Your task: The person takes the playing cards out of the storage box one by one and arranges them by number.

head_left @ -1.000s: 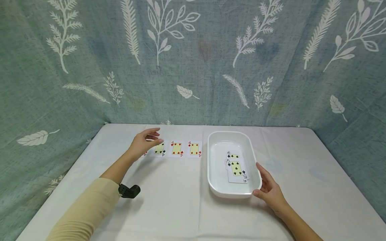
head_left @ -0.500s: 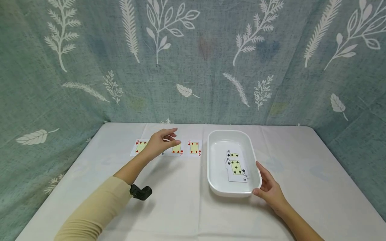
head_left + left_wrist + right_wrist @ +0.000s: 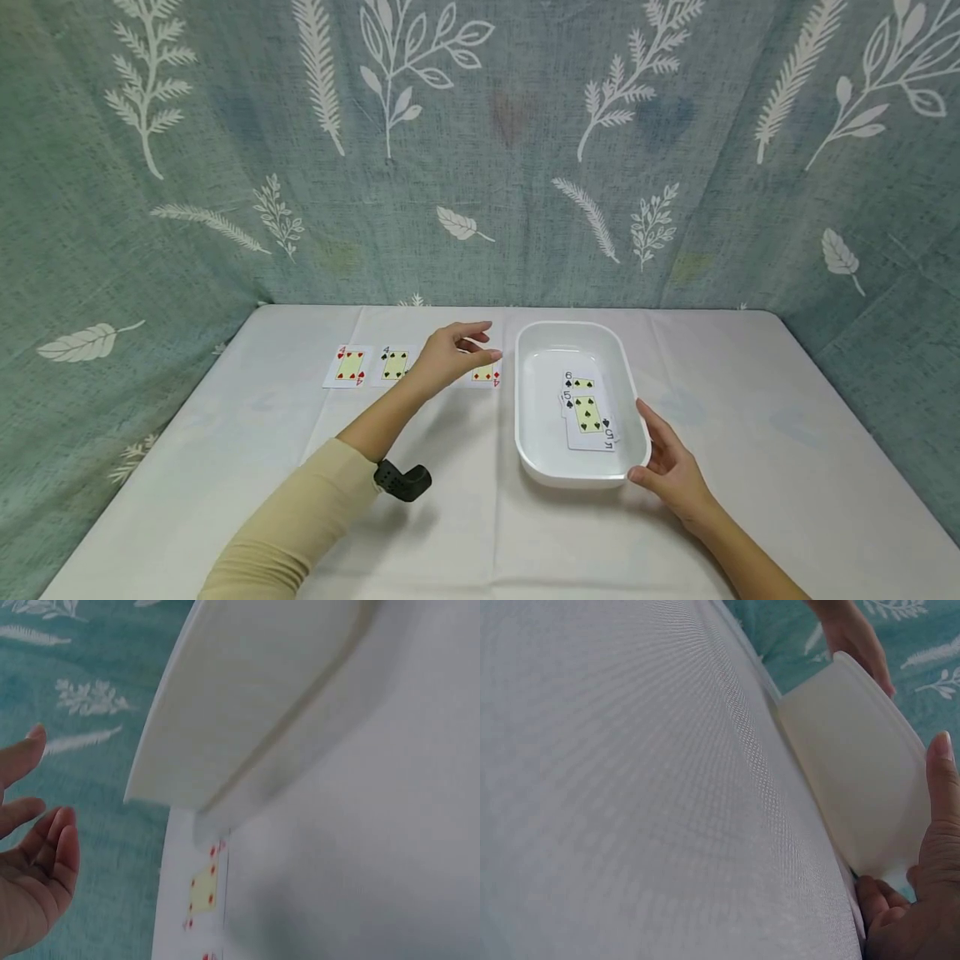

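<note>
My left hand (image 3: 450, 357) hovers over the right end of a row of playing cards, fingers loosely bent with nothing between them. Partly covered by it is a four of diamonds (image 3: 483, 374); another card in the row is hidden beneath the hand. Farther left lie a red four card (image 3: 349, 365) and a black four card (image 3: 395, 364), face up. My right hand (image 3: 673, 477) holds the near right corner of a white rectangular tray (image 3: 531, 454), thumb at the rim. Inside the tray, a five of spades (image 3: 588, 417) overlaps a six of spades (image 3: 582, 382).
A white cloth (image 3: 420, 533) covers the table. Behind it hangs a green leaf-patterned curtain (image 3: 480, 258), close to the table's far edge. In the left wrist view the tray's outer wall (image 3: 225, 690) rises beside the left hand. A black wrist device (image 3: 403, 482) sits below the left sleeve.
My left hand has moved right along the card row, from the left cards to the right end, uncovering the left ones. The right hand and tray have stayed in place.
</note>
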Action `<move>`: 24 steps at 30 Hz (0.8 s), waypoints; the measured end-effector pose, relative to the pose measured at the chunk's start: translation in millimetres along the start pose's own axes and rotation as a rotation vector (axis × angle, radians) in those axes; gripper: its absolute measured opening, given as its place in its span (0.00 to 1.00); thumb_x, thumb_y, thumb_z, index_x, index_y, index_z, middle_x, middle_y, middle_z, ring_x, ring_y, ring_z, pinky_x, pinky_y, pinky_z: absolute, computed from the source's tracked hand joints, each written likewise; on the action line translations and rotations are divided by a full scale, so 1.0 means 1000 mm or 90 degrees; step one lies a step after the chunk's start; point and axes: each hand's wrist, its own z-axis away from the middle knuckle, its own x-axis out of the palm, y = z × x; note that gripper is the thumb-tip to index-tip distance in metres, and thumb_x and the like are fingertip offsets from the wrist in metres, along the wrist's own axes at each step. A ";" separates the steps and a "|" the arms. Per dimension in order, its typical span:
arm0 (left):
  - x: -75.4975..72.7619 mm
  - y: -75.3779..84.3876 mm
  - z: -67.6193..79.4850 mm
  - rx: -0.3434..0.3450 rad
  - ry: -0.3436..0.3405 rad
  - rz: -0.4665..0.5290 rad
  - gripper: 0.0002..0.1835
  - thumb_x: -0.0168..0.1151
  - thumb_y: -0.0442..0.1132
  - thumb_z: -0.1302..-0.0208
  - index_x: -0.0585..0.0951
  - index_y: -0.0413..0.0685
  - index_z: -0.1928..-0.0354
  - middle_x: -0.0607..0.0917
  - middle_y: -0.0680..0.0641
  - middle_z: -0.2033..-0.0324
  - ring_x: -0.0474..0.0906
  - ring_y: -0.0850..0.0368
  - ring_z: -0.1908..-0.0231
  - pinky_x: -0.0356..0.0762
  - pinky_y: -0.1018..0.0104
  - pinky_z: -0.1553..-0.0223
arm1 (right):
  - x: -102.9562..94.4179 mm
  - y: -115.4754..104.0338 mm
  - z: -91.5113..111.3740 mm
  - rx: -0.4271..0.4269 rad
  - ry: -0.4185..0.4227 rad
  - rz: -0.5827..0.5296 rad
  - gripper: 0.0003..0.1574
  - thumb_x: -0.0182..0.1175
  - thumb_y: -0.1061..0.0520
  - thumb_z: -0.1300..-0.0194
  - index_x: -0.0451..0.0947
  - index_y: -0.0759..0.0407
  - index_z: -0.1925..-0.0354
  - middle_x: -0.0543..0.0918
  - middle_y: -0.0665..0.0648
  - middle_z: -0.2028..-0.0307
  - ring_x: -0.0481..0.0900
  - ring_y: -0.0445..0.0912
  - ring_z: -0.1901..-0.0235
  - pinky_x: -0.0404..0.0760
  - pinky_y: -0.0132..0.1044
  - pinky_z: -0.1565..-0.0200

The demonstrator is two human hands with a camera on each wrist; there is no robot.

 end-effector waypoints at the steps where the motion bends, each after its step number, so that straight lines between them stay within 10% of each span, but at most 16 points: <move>1: 0.005 0.003 -0.001 0.003 -0.002 0.001 0.32 0.69 0.51 0.45 0.74 0.56 0.37 0.79 0.50 0.49 0.76 0.55 0.52 0.77 0.63 0.60 | 0.000 0.000 0.000 0.000 -0.001 0.000 0.54 0.68 0.66 0.45 0.49 0.63 0.28 0.70 0.44 0.38 0.76 0.38 0.49 0.79 0.27 0.56; 24: 0.105 0.044 -0.025 -0.012 -0.083 0.003 0.37 0.75 0.45 0.52 0.74 0.44 0.38 0.81 0.43 0.50 0.79 0.57 0.57 0.77 0.70 0.61 | 0.000 0.001 0.000 -0.006 -0.006 0.000 0.54 0.67 0.66 0.45 0.49 0.63 0.28 0.70 0.43 0.37 0.76 0.38 0.49 0.79 0.28 0.55</move>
